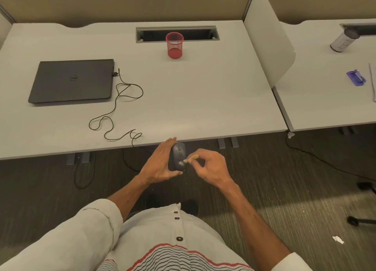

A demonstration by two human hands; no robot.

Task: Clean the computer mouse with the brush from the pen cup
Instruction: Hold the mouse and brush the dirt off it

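My left hand (160, 165) grips the smooth, rounded dark mouse (177, 156), right hand (211, 169) pinches the thin pale brush (191, 158), bristles touching its back

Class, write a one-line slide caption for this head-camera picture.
Left hand holds the mouse off the desk edge while the right hand pinches a small brush against it; red pen cup behind.

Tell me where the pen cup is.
In the head view, the pen cup stands at the far middle of the desk, just in front of the cable slot and right of the closed laptop.
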